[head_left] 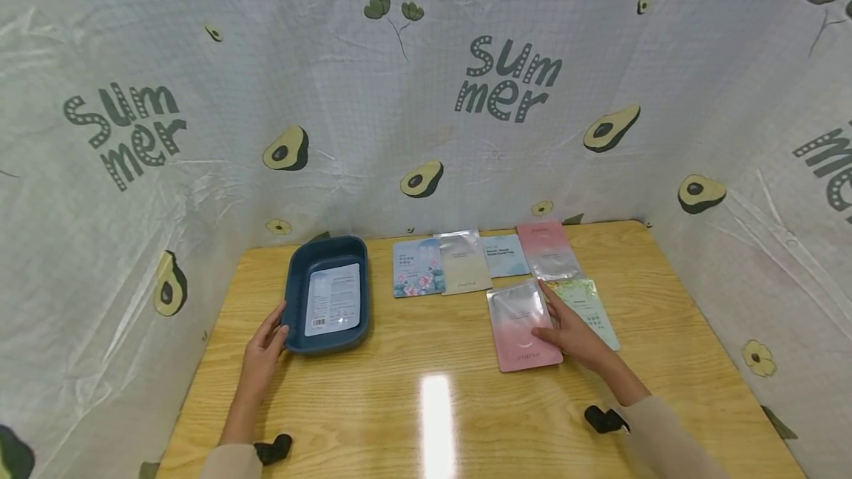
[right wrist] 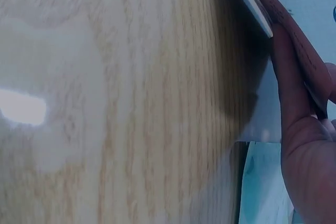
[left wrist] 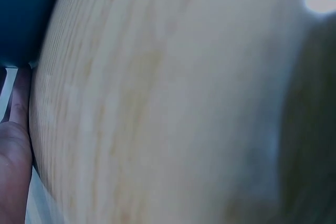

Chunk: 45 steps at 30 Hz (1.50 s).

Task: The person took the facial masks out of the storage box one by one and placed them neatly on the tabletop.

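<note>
At the left side of a dark blue plastic tray, my left hand grips the wall, thumb and fingers at the rim. A pale sachet printed with small text lies inside the tray. My right hand pinches a pink and silver face mask sachet by its right side, thumb on top. In the right wrist view this sachet is tilted above the wood, with the fingers beneath it. Partly behind the right hand is a green sachet.
Along the back lie a blue floral sachet, a silver-cream sachet, a light blue sachet and another pink sachet. The wooden table is bordered by a white curtain with avocado prints behind and at both sides.
</note>
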### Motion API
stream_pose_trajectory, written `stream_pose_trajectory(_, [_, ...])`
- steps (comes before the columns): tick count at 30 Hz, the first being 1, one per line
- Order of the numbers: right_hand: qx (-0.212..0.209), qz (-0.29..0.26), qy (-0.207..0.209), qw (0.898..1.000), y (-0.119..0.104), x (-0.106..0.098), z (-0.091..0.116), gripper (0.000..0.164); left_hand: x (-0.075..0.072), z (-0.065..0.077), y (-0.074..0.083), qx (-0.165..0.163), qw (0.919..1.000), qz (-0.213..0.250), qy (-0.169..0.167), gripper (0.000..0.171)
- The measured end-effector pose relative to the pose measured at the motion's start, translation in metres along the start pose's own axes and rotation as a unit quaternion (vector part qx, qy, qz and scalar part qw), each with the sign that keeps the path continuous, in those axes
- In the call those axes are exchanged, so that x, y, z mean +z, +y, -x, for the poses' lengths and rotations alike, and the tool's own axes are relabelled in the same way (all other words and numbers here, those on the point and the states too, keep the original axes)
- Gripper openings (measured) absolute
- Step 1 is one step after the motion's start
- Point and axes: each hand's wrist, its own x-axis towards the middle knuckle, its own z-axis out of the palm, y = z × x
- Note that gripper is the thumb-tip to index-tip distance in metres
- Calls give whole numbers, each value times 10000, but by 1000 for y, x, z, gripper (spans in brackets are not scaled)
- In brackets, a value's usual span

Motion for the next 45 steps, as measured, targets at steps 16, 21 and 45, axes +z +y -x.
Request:
stream_pose_trajectory(16, [84, 300, -161, 9994, -18, 3, -23, 94, 2, 2, -1, -24, 9999, 92, -100, 52])
stream_pose_trajectory(21, [237, 756, 228, 9966, -12, 3, -19, 92, 2, 3, 0, 0, 9998, 102, -159, 52])
stream_pose_trajectory(45, [-125, 2893, 899, 9529, -61, 37, -11, 71, -1, 0, -1, 89, 9991, 386, -173, 53])
